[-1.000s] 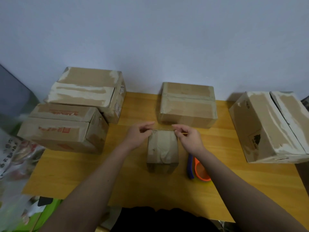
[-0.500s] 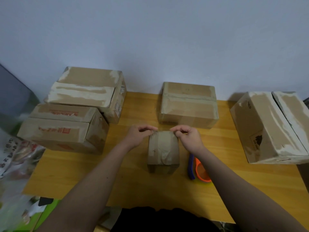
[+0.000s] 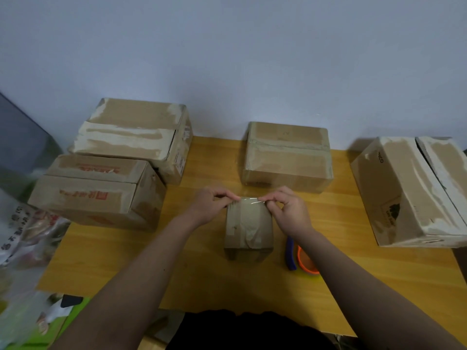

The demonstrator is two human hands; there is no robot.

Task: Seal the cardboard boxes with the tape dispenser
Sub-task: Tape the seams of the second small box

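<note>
Since one second ago, the strip of clear tape (image 3: 249,201) has come down from just above the small cardboard box (image 3: 249,228) to the far top edge of that box. Both hands have lowered with it, and the fingers have curled in more tightly. Judgement: the strip is being laid down, and the step in hand is to press it over the top seam; the seal on this box is not yet finished.

The left hand (image 3: 209,207) is at the far left corner of the small box. Its thumb and forefinger pinch the left end of the strip; the other fingers are curled under. The right hand (image 3: 290,213) mirrors it at the far right corner and pinches the right end in the same way. The strip is stretched taut between the two hands. Both forearms reach in from the near edge of the table (image 3: 252,286), with wrists low.

The small box stands near the middle of the table, toward the near edge. The tape dispenser (image 3: 302,257), blue and orange, lies on the table just beside the box on its right, under the right forearm, and neither hand holds it. Four larger cardboard boxes stand along the far edge and both sides.
</note>
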